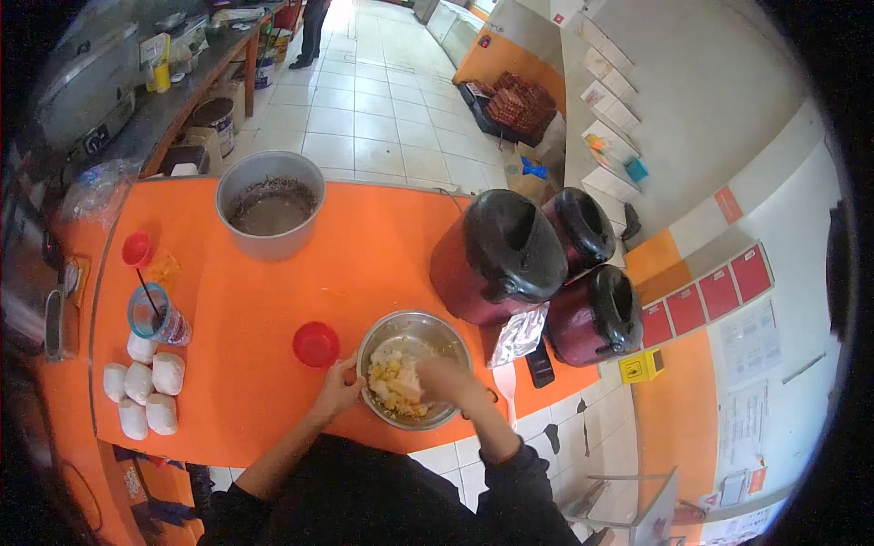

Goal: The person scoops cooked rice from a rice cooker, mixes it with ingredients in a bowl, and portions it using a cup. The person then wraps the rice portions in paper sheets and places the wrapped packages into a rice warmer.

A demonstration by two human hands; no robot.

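A steel mixing bowl [458, 338] stands near the front edge of the orange table, with a crumbly white and yellow mixture [393, 373] inside. My left hand [340, 387] grips its left rim, thumb and fingers closed on the edge. My right hand [444, 380] is down in the bowl over the mixture; motion blurs its fingers, so their pose and anything in them cannot be made out. Just left of the bowl sits a small red bowl [316, 344]. A white spatula-like utensil [506, 387] lies to the right, beside a black phone [540, 366] and a foil sheet [521, 333].
Three maroon lidded containers [460, 264] stand at the right. A deep metal pot [314, 205] is at the back. On the left are several white rounded bundles [138, 382], a plastic cup [173, 329] and a red cup [137, 247]. A person [312, 32] stands far off.
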